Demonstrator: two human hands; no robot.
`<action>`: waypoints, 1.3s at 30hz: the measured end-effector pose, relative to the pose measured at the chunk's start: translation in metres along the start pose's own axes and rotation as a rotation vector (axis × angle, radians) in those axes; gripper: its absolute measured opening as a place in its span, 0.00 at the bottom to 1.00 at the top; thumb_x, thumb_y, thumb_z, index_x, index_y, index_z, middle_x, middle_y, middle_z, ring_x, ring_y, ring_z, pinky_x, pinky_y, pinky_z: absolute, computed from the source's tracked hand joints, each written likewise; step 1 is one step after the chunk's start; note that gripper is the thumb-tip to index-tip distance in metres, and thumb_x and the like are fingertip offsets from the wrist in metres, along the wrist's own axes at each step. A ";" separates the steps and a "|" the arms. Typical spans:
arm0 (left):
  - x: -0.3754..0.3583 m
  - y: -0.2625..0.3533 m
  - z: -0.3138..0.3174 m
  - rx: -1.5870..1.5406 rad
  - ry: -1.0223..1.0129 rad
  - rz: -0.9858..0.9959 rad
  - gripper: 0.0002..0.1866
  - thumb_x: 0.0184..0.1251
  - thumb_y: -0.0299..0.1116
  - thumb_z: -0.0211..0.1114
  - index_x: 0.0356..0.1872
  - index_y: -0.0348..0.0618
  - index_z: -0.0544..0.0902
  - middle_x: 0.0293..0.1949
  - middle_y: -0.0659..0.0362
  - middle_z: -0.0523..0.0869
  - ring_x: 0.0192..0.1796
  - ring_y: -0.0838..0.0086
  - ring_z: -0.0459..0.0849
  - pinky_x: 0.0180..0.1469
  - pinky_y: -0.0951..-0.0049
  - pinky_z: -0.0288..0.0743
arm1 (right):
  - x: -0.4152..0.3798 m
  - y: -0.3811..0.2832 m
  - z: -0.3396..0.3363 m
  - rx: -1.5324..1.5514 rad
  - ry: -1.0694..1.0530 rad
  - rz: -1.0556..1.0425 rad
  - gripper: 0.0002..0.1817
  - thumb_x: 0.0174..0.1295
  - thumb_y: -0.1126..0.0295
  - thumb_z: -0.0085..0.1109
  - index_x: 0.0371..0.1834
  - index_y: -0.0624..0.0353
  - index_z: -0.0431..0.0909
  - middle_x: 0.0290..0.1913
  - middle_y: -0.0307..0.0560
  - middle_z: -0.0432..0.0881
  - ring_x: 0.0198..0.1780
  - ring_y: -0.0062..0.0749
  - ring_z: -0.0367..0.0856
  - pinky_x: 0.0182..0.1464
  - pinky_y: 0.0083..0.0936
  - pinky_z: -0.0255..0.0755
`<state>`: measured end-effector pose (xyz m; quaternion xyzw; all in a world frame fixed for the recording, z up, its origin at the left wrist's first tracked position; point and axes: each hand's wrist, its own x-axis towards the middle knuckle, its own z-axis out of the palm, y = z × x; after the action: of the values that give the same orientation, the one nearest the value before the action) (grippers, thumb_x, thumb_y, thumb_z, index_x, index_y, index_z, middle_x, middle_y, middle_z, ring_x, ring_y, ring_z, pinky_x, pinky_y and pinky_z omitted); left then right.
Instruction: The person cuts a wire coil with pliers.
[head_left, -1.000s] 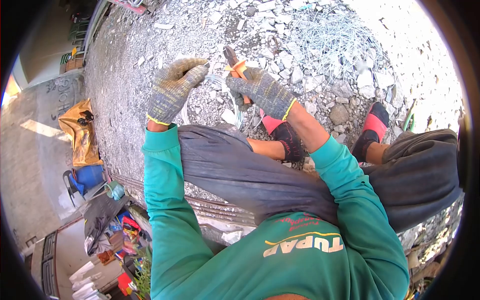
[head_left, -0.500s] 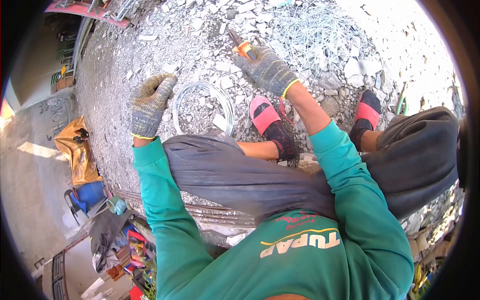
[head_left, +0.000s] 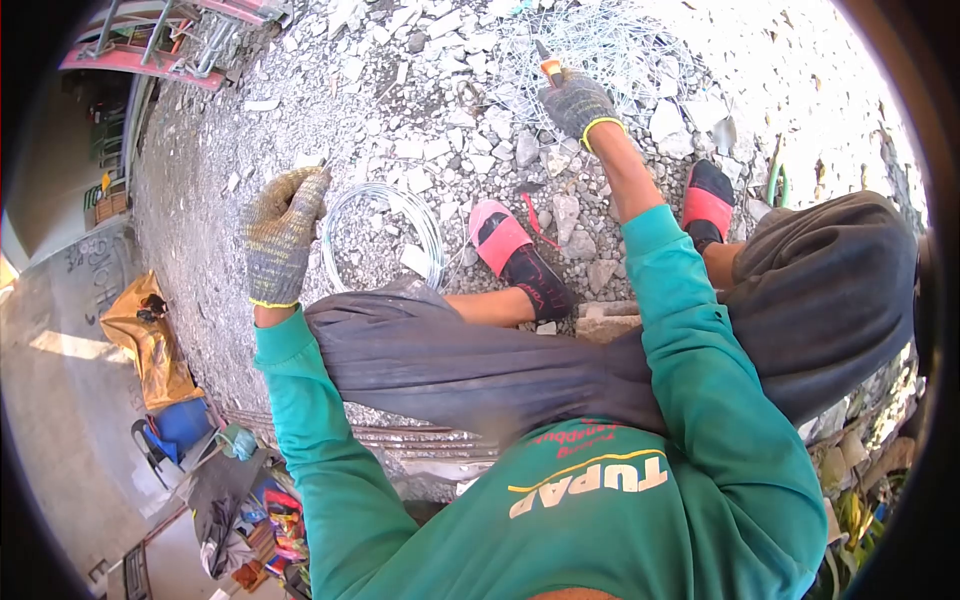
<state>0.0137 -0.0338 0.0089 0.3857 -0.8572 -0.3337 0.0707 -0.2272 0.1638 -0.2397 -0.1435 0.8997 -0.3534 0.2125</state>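
My right hand [head_left: 580,103], in a grey knitted glove with a yellow cuff, is closed around pliers [head_left: 551,68] with orange on the handles. Their dark jaws point up and away over the edge of a pile of cut wire pieces [head_left: 620,55]. My left hand [head_left: 283,228], in a matching glove, is closed with thumb and forefinger pressed together. A tiny tip shows at its fingertips, but what it pinches is too small to make out. Just right of that hand, a coil of silvery wire [head_left: 436,245] lies on the gravel.
Broken stone and gravel [head_left: 400,130] cover the ground around my feet in pink slides [head_left: 497,235]. A red strip [head_left: 538,222] lies near one foot. Red metal framing [head_left: 150,62] stands at upper left. A tan bag [head_left: 150,340] and a blue container [head_left: 182,425] are at left.
My right hand has moved away and to the right with the pliers, nearer the wire pile. My left hand stays closed, slightly lower left in view as the whole view shifted.
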 end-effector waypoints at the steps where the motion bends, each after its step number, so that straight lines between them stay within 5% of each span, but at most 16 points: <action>1: 0.001 0.003 0.000 0.017 0.004 0.006 0.15 0.67 0.41 0.70 0.46 0.41 0.86 0.25 0.69 0.79 0.24 0.88 0.70 0.25 0.85 0.62 | -0.006 -0.006 0.006 0.103 -0.066 -0.041 0.21 0.57 0.53 0.58 0.43 0.61 0.82 0.39 0.62 0.86 0.46 0.50 0.86 0.49 0.41 0.78; 4: 0.002 0.013 -0.002 -0.022 -0.005 -0.007 0.15 0.67 0.41 0.70 0.46 0.41 0.86 0.25 0.69 0.79 0.23 0.88 0.69 0.24 0.85 0.62 | -0.054 -0.054 0.016 0.593 -0.301 -0.095 0.19 0.58 0.55 0.63 0.40 0.62 0.80 0.31 0.52 0.83 0.37 0.41 0.85 0.42 0.38 0.76; 8: 0.004 0.014 -0.004 -0.053 0.013 -0.013 0.15 0.67 0.40 0.71 0.47 0.39 0.87 0.26 0.67 0.81 0.25 0.86 0.71 0.28 0.82 0.64 | -0.109 -0.118 0.022 0.489 -0.259 -0.463 0.22 0.62 0.56 0.62 0.50 0.62 0.76 0.35 0.62 0.84 0.40 0.56 0.85 0.42 0.42 0.77; 12: 0.001 0.015 -0.003 -0.099 -0.033 -0.015 0.14 0.68 0.39 0.69 0.46 0.39 0.87 0.27 0.66 0.82 0.27 0.86 0.72 0.29 0.83 0.65 | -0.143 -0.150 0.001 0.474 -0.375 -0.470 0.21 0.63 0.57 0.62 0.50 0.62 0.76 0.37 0.65 0.83 0.43 0.60 0.83 0.44 0.47 0.76; 14: -0.001 0.017 -0.003 -0.095 -0.029 -0.022 0.14 0.68 0.39 0.69 0.46 0.38 0.87 0.26 0.66 0.82 0.27 0.87 0.72 0.29 0.82 0.65 | -0.150 -0.151 0.007 0.551 -0.245 -0.562 0.20 0.63 0.59 0.62 0.50 0.62 0.76 0.38 0.65 0.83 0.42 0.61 0.83 0.44 0.48 0.76; 24: -0.002 0.013 -0.002 -0.217 -0.130 0.032 0.14 0.71 0.32 0.64 0.52 0.35 0.82 0.32 0.60 0.86 0.28 0.85 0.77 0.30 0.83 0.72 | -0.159 -0.159 0.005 0.493 -0.302 -0.546 0.18 0.63 0.62 0.60 0.50 0.61 0.75 0.38 0.63 0.83 0.42 0.60 0.83 0.43 0.49 0.76; 26: -0.001 0.011 0.001 -0.283 -0.125 0.076 0.11 0.72 0.32 0.63 0.47 0.35 0.84 0.30 0.63 0.84 0.26 0.86 0.74 0.26 0.85 0.66 | -0.160 -0.159 0.006 0.495 -0.291 -0.536 0.16 0.64 0.63 0.59 0.49 0.61 0.75 0.38 0.62 0.83 0.41 0.60 0.83 0.43 0.49 0.75; 28: -0.002 0.012 -0.001 -0.264 -0.139 0.074 0.10 0.72 0.32 0.63 0.46 0.35 0.84 0.30 0.63 0.84 0.26 0.86 0.74 0.26 0.85 0.67 | -0.159 -0.157 0.011 0.497 -0.187 -0.583 0.25 0.61 0.60 0.64 0.59 0.61 0.75 0.37 0.63 0.84 0.40 0.58 0.84 0.40 0.46 0.76; 32: -0.006 0.015 -0.001 -0.259 -0.154 0.048 0.10 0.72 0.31 0.63 0.45 0.35 0.84 0.30 0.64 0.83 0.26 0.86 0.74 0.27 0.85 0.66 | -0.161 -0.157 0.015 0.452 -0.139 -0.606 0.24 0.61 0.61 0.64 0.58 0.61 0.76 0.37 0.63 0.84 0.40 0.58 0.84 0.40 0.46 0.76; 38: -0.008 0.008 -0.003 -0.252 -0.122 0.067 0.11 0.71 0.32 0.64 0.47 0.35 0.84 0.30 0.62 0.84 0.28 0.84 0.76 0.29 0.83 0.69 | -0.160 -0.156 0.012 0.473 -0.256 -0.610 0.19 0.64 0.65 0.62 0.55 0.60 0.77 0.36 0.57 0.85 0.38 0.51 0.85 0.38 0.45 0.76; 39: -0.008 0.007 -0.004 -0.253 -0.121 0.067 0.11 0.71 0.32 0.64 0.47 0.35 0.84 0.30 0.62 0.84 0.28 0.84 0.76 0.29 0.83 0.69 | -0.156 -0.157 0.005 0.603 -0.472 -0.528 0.18 0.65 0.64 0.62 0.55 0.60 0.77 0.36 0.53 0.85 0.37 0.45 0.86 0.35 0.42 0.76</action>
<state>0.0171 -0.0270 0.0176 0.3242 -0.8234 -0.4592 0.0777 -0.0718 0.1135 -0.0903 -0.3761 0.6164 -0.5987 0.3466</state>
